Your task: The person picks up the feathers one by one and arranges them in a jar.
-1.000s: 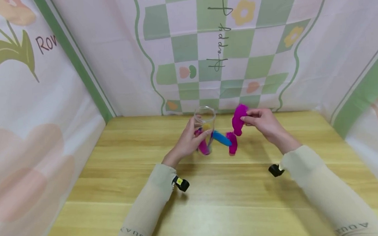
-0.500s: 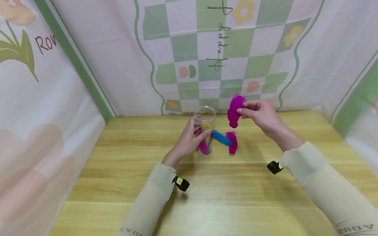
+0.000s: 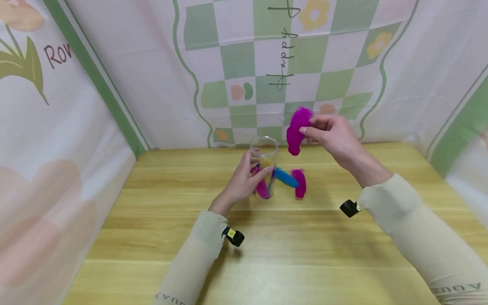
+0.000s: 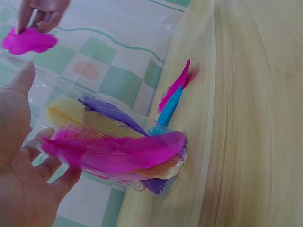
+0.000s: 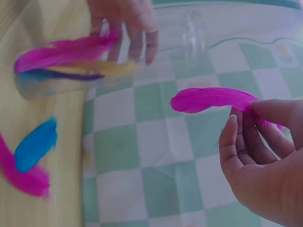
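Observation:
A clear glass (image 3: 264,147) stands on the wooden table, and my left hand (image 3: 242,177) grips it round the side. Inside it are several feathers: a magenta feather (image 4: 118,152) facing the left wrist camera, a yellow one (image 4: 71,116) and a purple one (image 4: 113,112). My right hand (image 3: 336,135) pinches another magenta feather (image 3: 298,129) between thumb and fingers, raised above the table to the right of the glass rim. On the table right of the glass lie a blue feather (image 3: 286,178) and a magenta feather (image 5: 23,177), overlapping.
The wooden table (image 3: 272,267) ends at the back against a cloth (image 3: 238,62) with green and white checks. More printed cloth (image 3: 38,151) hangs at the left side. A small black camera (image 3: 235,237) sits at the left wrist, another black camera (image 3: 350,208) at the right.
My right hand has lifted the magenta feather higher and shifted it left, closer to the glass. The left hand, the glass and the feathers on the table have stayed in place.

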Motion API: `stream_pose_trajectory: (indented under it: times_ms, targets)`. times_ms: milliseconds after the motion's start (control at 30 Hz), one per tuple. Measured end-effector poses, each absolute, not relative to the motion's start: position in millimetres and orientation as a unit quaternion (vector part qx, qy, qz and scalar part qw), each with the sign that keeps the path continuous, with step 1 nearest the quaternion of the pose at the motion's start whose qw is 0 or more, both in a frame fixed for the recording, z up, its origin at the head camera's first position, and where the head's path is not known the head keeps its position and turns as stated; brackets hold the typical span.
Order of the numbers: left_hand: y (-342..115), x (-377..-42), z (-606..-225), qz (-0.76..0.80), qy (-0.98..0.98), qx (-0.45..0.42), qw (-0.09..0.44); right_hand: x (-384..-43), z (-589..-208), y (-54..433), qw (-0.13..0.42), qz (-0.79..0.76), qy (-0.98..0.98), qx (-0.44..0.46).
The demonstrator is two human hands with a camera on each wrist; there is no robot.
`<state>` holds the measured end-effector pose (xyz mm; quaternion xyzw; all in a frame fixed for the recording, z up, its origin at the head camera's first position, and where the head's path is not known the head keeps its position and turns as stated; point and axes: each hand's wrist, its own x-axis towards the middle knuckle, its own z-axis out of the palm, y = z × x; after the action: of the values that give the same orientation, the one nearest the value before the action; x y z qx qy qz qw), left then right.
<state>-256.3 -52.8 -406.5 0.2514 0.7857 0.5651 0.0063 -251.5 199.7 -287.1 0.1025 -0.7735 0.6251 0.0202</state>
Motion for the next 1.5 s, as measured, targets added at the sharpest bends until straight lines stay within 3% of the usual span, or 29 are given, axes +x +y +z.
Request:
stream_pose_trajectory:
  times_ms: [733, 1500]
  targets:
    - [-52, -257, -405, 0.561, 0.788, 0.253, -0.001, -252, -261, 159, 0.041, 0.682, -0.713, 0.158]
    - [-53, -255, -405, 0.570, 0.780, 0.256, 0.009, -253, -293, 146, -0.032, 0.567, -0.814, 0.123]
